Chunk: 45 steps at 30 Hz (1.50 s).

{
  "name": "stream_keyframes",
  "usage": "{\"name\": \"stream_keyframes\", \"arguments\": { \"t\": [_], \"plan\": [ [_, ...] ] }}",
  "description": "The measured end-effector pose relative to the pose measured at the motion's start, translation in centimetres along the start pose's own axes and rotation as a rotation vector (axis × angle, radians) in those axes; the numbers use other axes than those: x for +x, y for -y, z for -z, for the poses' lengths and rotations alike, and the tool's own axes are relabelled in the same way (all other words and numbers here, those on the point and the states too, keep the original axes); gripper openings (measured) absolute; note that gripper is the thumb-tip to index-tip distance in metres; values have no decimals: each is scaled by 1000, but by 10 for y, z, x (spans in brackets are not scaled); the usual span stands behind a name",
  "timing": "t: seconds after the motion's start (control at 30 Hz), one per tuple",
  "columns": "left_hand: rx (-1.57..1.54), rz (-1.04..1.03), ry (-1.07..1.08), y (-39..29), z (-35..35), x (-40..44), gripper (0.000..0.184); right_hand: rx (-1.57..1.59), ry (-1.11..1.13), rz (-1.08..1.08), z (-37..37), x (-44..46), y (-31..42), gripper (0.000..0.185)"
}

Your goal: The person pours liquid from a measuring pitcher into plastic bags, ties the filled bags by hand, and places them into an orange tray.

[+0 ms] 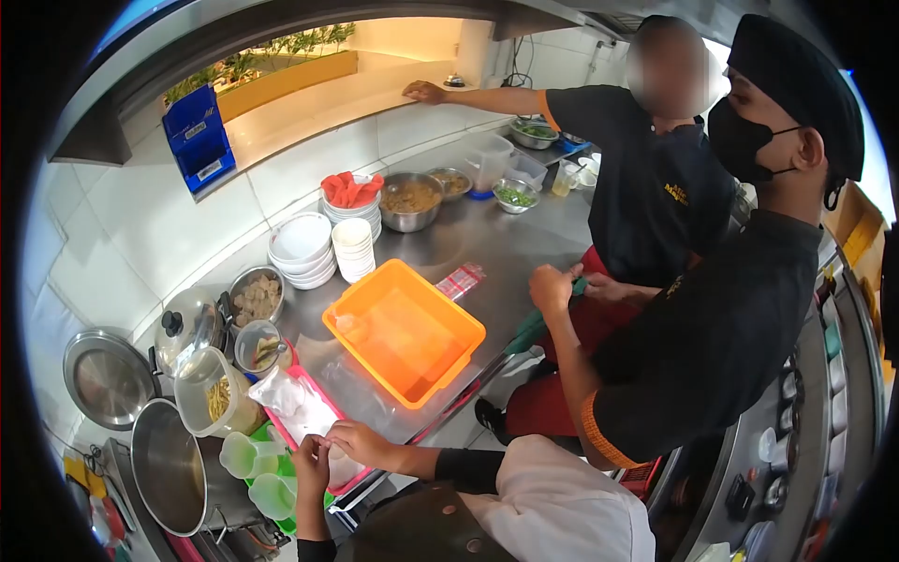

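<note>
At the counter's near edge, my left hand and my right hand are close together, thumbs and fingers pinched. Whatever they hold between the fingertips is too small to make out. Under and beside them lies a pink tray with a white plastic bag in it. Left of my left hand, light green plastic cups stand on a bright green surface. An orange plastic tub sits on the steel counter beyond my right hand, with a small clear plastic piece at its left end.
White bowls and cups are stacked by the wall. A large steel pot stands at left, near a food container. At right, one co-worker holds a green cloth; another person reaches to the ledge.
</note>
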<state>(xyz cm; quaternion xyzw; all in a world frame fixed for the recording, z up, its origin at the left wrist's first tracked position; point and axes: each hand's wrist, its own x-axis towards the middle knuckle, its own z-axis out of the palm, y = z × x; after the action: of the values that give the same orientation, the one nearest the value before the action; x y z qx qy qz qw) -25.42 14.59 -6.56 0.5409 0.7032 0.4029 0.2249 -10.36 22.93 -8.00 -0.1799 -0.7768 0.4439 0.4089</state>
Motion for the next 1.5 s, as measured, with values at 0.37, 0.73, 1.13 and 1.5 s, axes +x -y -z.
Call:
{"name": "stream_keyframes", "arguments": {
  "t": [0.37, 0.73, 1.13, 1.5],
  "plan": [
    [172, 147, -23, 20, -8, -3, 15, -193, 20, 204, -6, -5, -9, 23],
    [234, 466, 36, 16, -10, -1, 19, -273, 41, 124, -13, 7, 6, 31],
    [-163, 388, 95, 44, -3, -3, 20, 342, 163, -366, -9, 10, -14, 57],
    [-258, 204, -57, 41, -11, -5, 9, -8, 210, -220, -7, 32, -32, 36]
  ]
}}
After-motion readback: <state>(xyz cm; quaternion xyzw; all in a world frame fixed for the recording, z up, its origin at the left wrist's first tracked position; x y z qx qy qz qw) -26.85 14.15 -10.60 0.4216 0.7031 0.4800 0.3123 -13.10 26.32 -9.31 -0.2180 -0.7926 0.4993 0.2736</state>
